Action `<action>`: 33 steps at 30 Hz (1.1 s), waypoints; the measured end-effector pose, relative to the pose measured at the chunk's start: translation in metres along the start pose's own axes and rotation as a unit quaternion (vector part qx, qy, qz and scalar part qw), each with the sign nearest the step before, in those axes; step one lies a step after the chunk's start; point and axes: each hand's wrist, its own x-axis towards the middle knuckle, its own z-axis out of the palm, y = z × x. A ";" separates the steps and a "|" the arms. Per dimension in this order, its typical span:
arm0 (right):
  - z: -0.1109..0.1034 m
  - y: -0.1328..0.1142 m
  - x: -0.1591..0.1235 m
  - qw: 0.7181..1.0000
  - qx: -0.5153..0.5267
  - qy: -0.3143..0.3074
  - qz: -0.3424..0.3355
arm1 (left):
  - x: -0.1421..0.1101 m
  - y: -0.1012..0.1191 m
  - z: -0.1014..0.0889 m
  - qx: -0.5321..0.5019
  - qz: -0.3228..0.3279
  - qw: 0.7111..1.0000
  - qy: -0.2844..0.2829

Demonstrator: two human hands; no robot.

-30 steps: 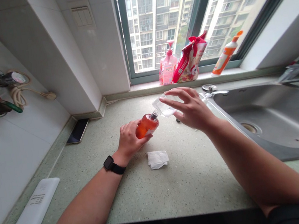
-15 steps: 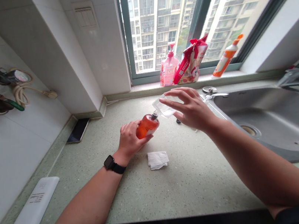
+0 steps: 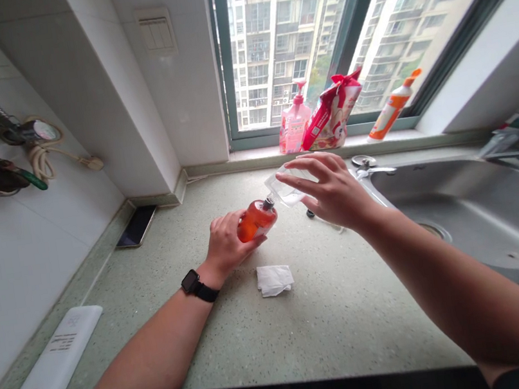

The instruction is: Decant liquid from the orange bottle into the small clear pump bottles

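Note:
My left hand (image 3: 231,240) is wrapped round an orange-red bottle (image 3: 257,219), which tilts to the upper right above the counter. Its dark neck meets the mouth of a clear bottle (image 3: 286,187), tipped down toward it. My right hand (image 3: 329,187) grips that clear bottle from behind, fingers over its top and thumb below, hiding its rear part. A folded white tissue (image 3: 275,280) lies on the counter nearer to me. Beneath my right hand, a small black cap-like piece (image 3: 310,213) and part of a pale, thin thing (image 3: 340,229) show on the counter.
The steel sink (image 3: 463,222) is at the right. A pink pump bottle (image 3: 295,125), a red bag (image 3: 332,112) and an orange bottle (image 3: 391,111) stand on the windowsill. A phone (image 3: 137,226) and a white power bank (image 3: 53,363) lie on the counter at left.
Both hands and the two bottles hold almost the same place, neck to mouth. The view has shifted slightly, so the surroundings sit a little differently.

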 end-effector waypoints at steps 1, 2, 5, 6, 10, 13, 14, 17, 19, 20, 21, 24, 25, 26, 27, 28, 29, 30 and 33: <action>-0.001 0.000 0.001 1.000 0.000 -0.001 -0.001 | 0.000 0.000 0.000 -0.001 0.000 1.000 0.001; -0.001 0.000 0.001 1.000 -0.001 -0.001 -0.003 | -0.001 -0.001 0.000 -0.001 0.000 1.000 0.002; -0.002 0.000 0.003 1.000 -0.006 0.001 -0.010 | -0.001 -0.002 0.001 -0.002 0.000 1.000 0.005; -0.002 0.000 0.003 1.000 -0.009 0.002 -0.013 | -0.001 -0.002 0.002 -0.003 0.000 1.000 0.007; -0.004 -0.001 0.005 1.000 -0.019 0.004 -0.022 | -0.001 -0.002 0.002 -0.006 0.002 1.000 0.010; -0.004 -0.001 0.007 0.999 -0.022 0.002 -0.027 | -0.001 -0.003 0.002 -0.008 -0.001 1.000 0.010; -0.005 -0.001 0.008 0.999 -0.023 0.001 -0.027 | -0.001 -0.003 0.002 -0.010 -0.002 1.000 0.011; -0.005 -0.001 0.010 0.999 -0.021 -0.004 -0.032 | -0.001 -0.003 0.002 -0.015 -0.004 1.000 0.013; -0.006 0.000 0.011 0.999 -0.020 -0.009 -0.036 | 0.000 -0.003 0.003 -0.018 -0.003 1.000 0.013; -0.006 0.000 0.012 0.999 -0.020 -0.013 -0.038 | 0.000 -0.003 0.003 -0.019 -0.002 1.000 0.013; -0.007 0.000 0.012 0.999 -0.020 -0.017 -0.039 | 0.000 -0.003 0.003 -0.019 -0.002 1.000 0.015; -0.008 0.001 0.014 0.999 -0.020 -0.024 -0.040 | -0.001 -0.002 0.003 -0.018 0.000 1.000 0.019; -0.008 0.001 0.014 0.999 -0.019 -0.025 -0.041 | -0.001 -0.002 0.003 -0.018 0.001 1.000 0.019; -0.009 0.001 0.015 0.999 -0.019 -0.026 -0.042 | -0.001 -0.002 0.003 -0.019 0.001 1.000 0.018; -0.009 0.001 0.015 0.999 -0.019 -0.027 -0.043 | -0.001 -0.001 0.003 -0.020 0.001 1.000 0.017; -0.009 0.002 0.016 0.999 -0.018 -0.028 -0.043 | -0.001 -0.001 0.003 -0.021 0.001 1.000 0.016; -0.009 0.002 0.016 0.998 -0.018 -0.028 -0.044 | -0.001 -0.001 0.003 -0.022 0.000 1.000 0.015; -0.009 0.002 0.017 0.998 -0.017 -0.029 -0.045 | 0.000 -0.001 0.003 -0.023 0.000 1.000 0.015; -0.009 0.002 0.020 0.998 -0.015 -0.031 -0.048 | 0.000 -0.001 0.002 -0.026 -0.002 1.000 0.014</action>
